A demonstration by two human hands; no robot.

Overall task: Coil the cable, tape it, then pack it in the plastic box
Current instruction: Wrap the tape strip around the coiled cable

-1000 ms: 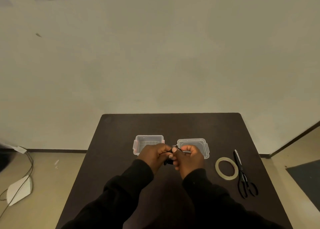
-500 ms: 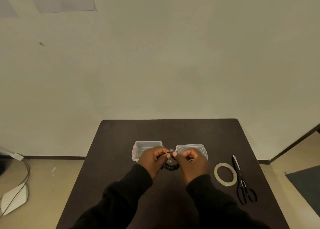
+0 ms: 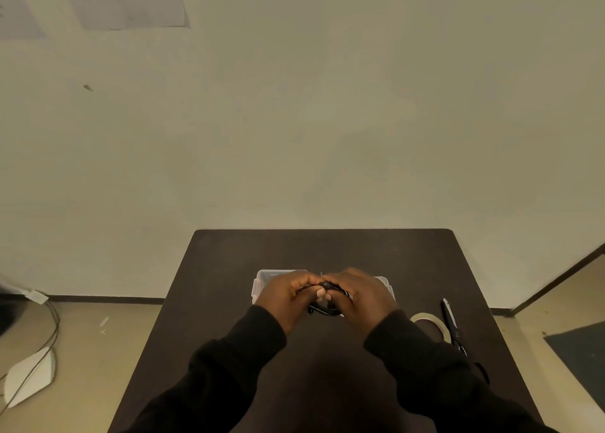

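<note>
A black cable (image 3: 322, 311) is bunched into a small coil between my two hands over the middle of the dark table (image 3: 327, 249). My left hand (image 3: 286, 297) grips its left side and my right hand (image 3: 363, 297) grips its right side, thumbs meeting in the middle. Most of the coil is hidden by my fingers. Behind my left hand stands the clear plastic box (image 3: 260, 283). Its clear lid (image 3: 386, 283) lies behind my right hand, mostly covered. A roll of tape (image 3: 430, 321) lies to the right, partly hidden by my right sleeve.
Black scissors (image 3: 453, 326) lie right of the tape roll, near the table's right edge. A wall stands behind the table. On the floor at the left are a white object (image 3: 29, 377) and loose wires (image 3: 54, 324).
My hands have closed in on each other and hold the cable more tightly bunched. The view has tilted up, so the table sits lower in the frame.
</note>
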